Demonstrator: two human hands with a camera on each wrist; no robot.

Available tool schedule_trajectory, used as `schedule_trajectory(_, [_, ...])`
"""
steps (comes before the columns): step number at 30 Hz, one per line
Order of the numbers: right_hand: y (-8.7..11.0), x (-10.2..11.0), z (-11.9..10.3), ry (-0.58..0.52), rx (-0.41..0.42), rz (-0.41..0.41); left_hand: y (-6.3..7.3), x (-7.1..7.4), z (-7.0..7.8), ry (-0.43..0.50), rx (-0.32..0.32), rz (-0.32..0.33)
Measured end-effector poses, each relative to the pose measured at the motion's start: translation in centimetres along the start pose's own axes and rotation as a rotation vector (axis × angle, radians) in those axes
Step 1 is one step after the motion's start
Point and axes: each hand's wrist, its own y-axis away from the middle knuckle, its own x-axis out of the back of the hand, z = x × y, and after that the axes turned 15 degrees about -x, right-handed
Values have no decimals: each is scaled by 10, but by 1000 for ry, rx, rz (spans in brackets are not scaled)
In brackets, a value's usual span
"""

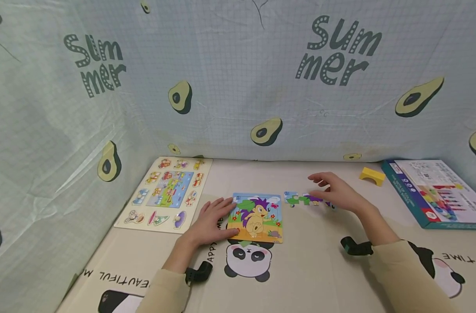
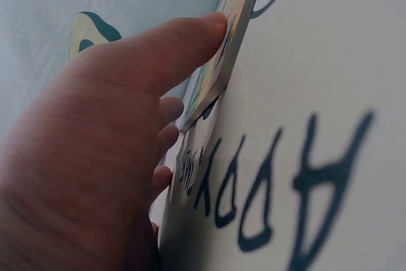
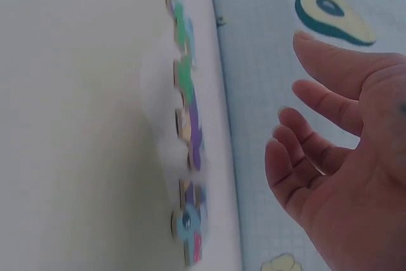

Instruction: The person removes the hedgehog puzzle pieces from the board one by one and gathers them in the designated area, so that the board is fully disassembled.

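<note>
Left hand's relaxed [image 1: 211, 222], thumb resting on the hedgehog board [image 1: 257, 219]; right hand [image 1: 336, 192] hovers empty, loosely bent, over the puzzle pieces [image 1: 303, 199] just right of the board. Those look light, stiff, probably fiddly; I'd pinch their side edges.

Back wall [image 1: 222, 56]: pale blue-grey sheeting, faint grid, creased | left wall [image 1: 38, 130]: same sheeting, wrinkled, glossy streaks | prints: 2 green SUMMER blocks [image 1: 94, 65], halved avocados [image 1: 266, 131] | table [image 1: 300, 269]: cream, panda prints [image 1: 248, 261], black lettering [image 1: 124, 280] | light: soft, diffuse; faint shadows on table, left wall whiter
</note>
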Motion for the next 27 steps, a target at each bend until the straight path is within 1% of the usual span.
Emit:
schedule_trajectory(7, [-8, -16, -17, -31, 14, -2, 0, 0, 0, -9, -2, 19])
schedule_trajectory(12, [-13, -32, -29, -58, 34, -9, 0, 0, 0, -33, -4, 26])
schedule_trajectory(15, [-16, -42, -38, -72, 43, -24, 1, 1, 0, -43, -2, 28])
schedule_trajectory(20, [-19, -55, -52, -97, 51, -64, 2, 0, -2, -46, -20, 47])
schedule_trajectory(22, [-20, -59, -58, -105, 60, -77, 2, 0, -2, -47, -17, 44])
schedule_trajectory(27, [-23, -72, -70, -112, 82, -98, 1, 0, -2, -35, 12, 21])
